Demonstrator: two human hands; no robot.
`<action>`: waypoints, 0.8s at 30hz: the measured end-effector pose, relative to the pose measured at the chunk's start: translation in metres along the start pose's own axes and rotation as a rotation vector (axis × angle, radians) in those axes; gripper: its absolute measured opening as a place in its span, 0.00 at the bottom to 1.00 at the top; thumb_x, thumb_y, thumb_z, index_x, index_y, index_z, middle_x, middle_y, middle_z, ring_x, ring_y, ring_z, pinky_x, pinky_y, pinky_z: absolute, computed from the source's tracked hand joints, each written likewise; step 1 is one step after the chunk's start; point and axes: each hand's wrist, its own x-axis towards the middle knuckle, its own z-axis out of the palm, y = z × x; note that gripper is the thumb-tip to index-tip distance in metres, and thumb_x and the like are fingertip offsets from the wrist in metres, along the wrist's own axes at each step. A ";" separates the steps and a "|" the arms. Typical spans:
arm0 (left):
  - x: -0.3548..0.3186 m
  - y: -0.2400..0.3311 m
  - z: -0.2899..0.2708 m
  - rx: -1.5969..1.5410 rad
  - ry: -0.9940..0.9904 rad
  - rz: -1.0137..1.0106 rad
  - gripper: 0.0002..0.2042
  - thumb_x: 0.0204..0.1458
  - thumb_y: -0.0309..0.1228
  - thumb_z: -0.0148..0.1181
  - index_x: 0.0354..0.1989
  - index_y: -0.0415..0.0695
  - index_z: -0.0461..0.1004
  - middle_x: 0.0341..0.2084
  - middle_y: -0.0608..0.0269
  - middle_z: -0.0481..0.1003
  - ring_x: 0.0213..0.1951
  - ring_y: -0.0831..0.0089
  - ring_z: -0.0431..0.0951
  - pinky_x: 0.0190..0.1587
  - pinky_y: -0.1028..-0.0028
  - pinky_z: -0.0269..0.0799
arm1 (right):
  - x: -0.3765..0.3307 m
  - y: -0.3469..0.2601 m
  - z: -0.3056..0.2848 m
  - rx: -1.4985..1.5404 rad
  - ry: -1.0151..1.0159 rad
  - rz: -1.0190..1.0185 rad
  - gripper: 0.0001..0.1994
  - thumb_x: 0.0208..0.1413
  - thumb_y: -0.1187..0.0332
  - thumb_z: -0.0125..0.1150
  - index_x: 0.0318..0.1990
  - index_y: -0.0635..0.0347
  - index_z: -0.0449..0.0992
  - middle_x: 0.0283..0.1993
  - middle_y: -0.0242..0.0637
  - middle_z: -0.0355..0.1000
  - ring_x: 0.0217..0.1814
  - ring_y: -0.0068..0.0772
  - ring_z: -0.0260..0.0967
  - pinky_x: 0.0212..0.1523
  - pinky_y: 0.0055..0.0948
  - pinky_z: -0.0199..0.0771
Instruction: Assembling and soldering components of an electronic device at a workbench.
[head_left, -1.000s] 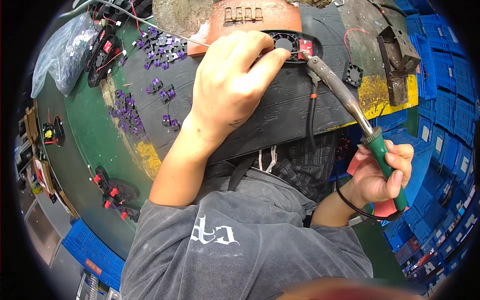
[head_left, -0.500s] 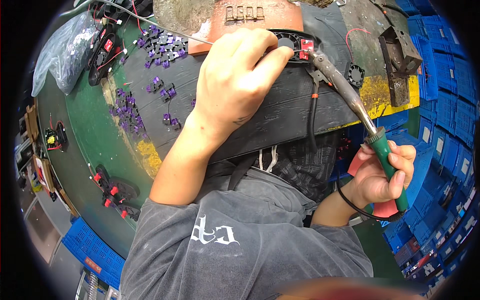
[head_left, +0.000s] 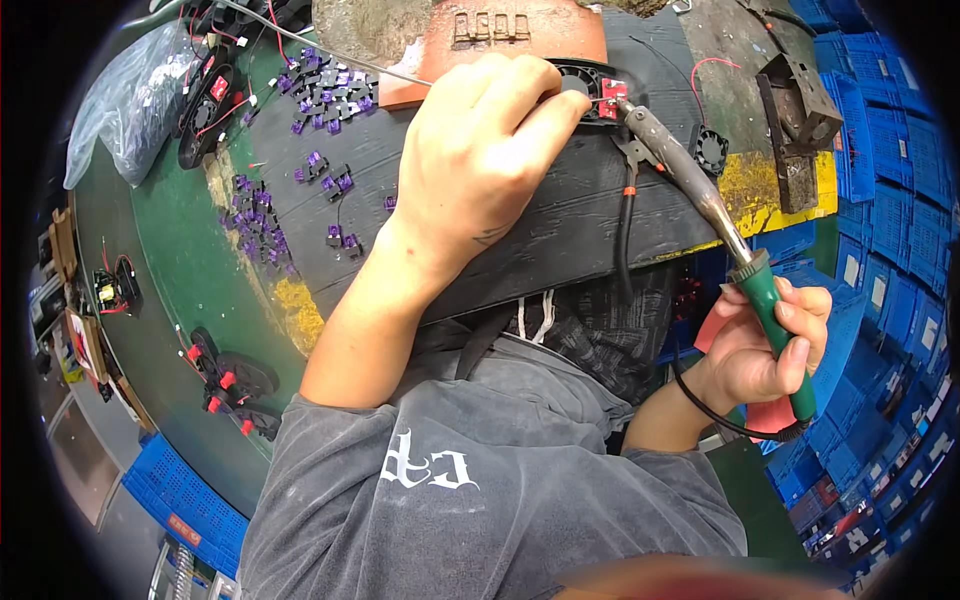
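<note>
At the far edge of the dark work mat (head_left: 560, 230), the left hand (head_left: 480, 150) curls closed over a small black fan (head_left: 590, 85) with a red tab, pinning it down. The right hand (head_left: 765, 345) grips the green handle of a soldering iron (head_left: 700, 190), its metal tip touching the red tab. Purple connectors (head_left: 325, 90) lie scattered to the left.

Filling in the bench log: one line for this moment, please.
left hand: steadies small black fan | right hand: holds soldering iron, tip at fan's red part
</note>
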 end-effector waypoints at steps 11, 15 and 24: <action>0.003 0.002 0.003 -0.037 0.030 0.005 0.08 0.38 0.21 0.60 0.30 0.41 0.77 0.29 0.61 0.75 0.34 0.61 0.78 0.38 0.67 0.73 | 0.001 -0.004 0.003 0.002 0.026 -0.036 0.18 0.59 0.60 0.47 0.35 0.70 0.74 0.39 0.46 0.65 0.23 0.49 0.75 0.15 0.34 0.81; 0.001 0.003 -0.001 -0.030 -0.014 -0.019 0.06 0.37 0.21 0.60 0.26 0.41 0.74 0.28 0.61 0.75 0.33 0.62 0.78 0.36 0.68 0.73 | -0.001 -0.001 0.002 -0.007 -0.010 -0.013 0.17 0.60 0.59 0.46 0.36 0.66 0.74 0.41 0.44 0.66 0.22 0.48 0.74 0.18 0.36 0.78; 0.000 0.000 0.001 -0.036 0.009 0.012 0.06 0.34 0.21 0.60 0.24 0.42 0.72 0.28 0.63 0.74 0.31 0.64 0.76 0.34 0.69 0.71 | 0.000 -0.004 -0.003 -0.014 -0.028 -0.007 0.17 0.61 0.60 0.46 0.36 0.65 0.74 0.42 0.43 0.66 0.23 0.48 0.74 0.20 0.38 0.78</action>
